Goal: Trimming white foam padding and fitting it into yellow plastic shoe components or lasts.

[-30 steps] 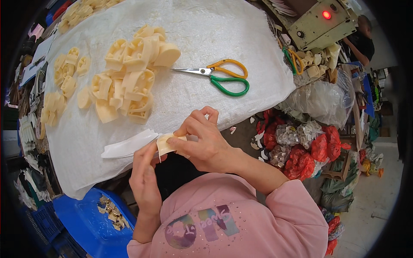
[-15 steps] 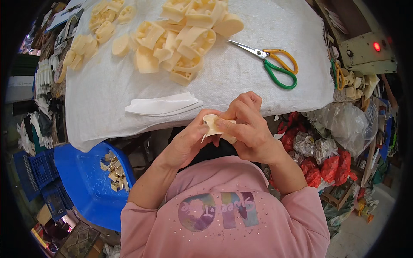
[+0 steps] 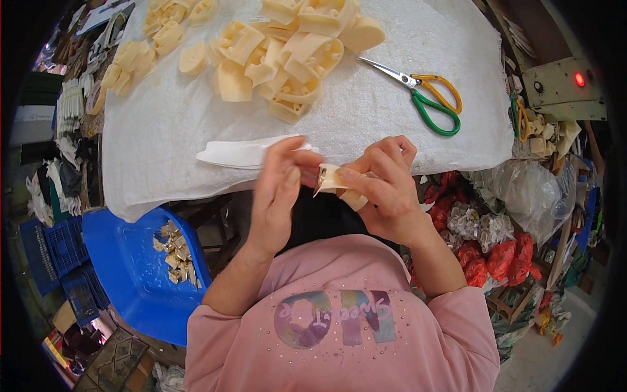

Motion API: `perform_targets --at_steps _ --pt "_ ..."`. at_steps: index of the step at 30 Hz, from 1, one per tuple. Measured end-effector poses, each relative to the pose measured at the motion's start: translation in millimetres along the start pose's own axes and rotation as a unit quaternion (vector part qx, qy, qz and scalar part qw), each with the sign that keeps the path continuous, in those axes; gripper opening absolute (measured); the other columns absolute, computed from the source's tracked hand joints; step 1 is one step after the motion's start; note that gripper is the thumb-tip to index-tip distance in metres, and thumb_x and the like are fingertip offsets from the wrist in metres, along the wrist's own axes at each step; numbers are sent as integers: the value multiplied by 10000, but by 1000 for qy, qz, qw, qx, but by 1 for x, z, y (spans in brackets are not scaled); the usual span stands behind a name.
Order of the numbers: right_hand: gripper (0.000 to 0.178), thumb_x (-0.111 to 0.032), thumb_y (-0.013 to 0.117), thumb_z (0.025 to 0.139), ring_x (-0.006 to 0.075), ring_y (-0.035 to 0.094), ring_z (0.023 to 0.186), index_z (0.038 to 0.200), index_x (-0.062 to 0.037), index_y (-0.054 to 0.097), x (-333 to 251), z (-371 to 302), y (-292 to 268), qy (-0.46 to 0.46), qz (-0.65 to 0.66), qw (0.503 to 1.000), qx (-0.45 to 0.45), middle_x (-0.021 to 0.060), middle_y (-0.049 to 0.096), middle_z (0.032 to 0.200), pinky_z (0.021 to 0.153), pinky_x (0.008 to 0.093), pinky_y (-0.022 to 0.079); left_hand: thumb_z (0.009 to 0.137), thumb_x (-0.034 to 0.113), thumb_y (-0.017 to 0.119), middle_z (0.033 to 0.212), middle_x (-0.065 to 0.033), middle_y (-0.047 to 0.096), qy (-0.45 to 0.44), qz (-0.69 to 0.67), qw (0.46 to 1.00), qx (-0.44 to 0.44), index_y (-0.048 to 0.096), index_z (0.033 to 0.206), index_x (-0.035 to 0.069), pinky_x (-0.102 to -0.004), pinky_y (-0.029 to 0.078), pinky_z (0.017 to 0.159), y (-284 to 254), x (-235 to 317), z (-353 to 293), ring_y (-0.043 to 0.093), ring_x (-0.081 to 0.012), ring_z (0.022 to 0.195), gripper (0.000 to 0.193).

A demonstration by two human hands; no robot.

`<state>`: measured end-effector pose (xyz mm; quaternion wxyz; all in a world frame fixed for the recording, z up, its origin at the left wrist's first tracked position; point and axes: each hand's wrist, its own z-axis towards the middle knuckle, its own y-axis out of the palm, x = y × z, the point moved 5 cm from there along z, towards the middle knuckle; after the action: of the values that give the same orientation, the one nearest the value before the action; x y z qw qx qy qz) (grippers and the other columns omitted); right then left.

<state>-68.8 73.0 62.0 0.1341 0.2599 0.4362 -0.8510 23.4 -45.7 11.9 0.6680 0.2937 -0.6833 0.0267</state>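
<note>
My right hand point(image 3: 388, 183) grips a cream-coloured molded plastic piece point(image 3: 334, 177) just off the table's near edge. A small shiny metal-looking part shows at the piece's left end. My left hand point(image 3: 281, 186) is off the piece, its fingers apart and slightly blurred, over the stack of white strips point(image 3: 238, 153). Whether a fingertip touches the strips I cannot tell. Farther back lies a pile of similar cream plastic pieces point(image 3: 234, 81). Scissors point(image 3: 428, 98) with one yellow and one green handle lie open to the right of the pile.
White woven sheeting point(image 3: 366, 124) covers the table. Below its left corner stands a blue plastic tub point(image 3: 124, 274) holding small metallic parts point(image 3: 175, 255). At right are red plastic bags point(image 3: 503, 264), clear plastic bags point(image 3: 532, 196) and a machine box point(image 3: 562, 85) with a lit red lamp.
My left hand has let go of the cream piece and moved left and up toward the white strips. My right hand keeps holding the piece. The whole view has shifted slightly.
</note>
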Motion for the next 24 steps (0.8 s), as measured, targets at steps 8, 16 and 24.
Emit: perform_targets --at_steps 8,16,24 --pt "301 -84 705 665 203 470 799 949 -139 622 -3 0 0 8 -58 998 6 -14 514 807 795 436 258 853 60 635 901 -133 627 257 322 908 79 616 964 -57 -268 475 690 4 26 -20 600 -194 821 162" --pt "384 -41 674 635 222 457 793 1005 -102 591 -8 -1 3 25 -50 996 -66 29 446 781 792 430 257 854 7 603 811 -127 625 281 345 890 95 619 886 -58 -262 469 636 10 31 -24 582 -174 700 74" --pt "393 -18 649 582 235 447 779 963 -79 574 -8 -6 5 33 -37 995 -84 58 417 775 758 422 259 859 -22 563 721 -81 552 87 146 973 157 583 847 -55 -226 466 543 7 16 -23 550 -125 597 40"
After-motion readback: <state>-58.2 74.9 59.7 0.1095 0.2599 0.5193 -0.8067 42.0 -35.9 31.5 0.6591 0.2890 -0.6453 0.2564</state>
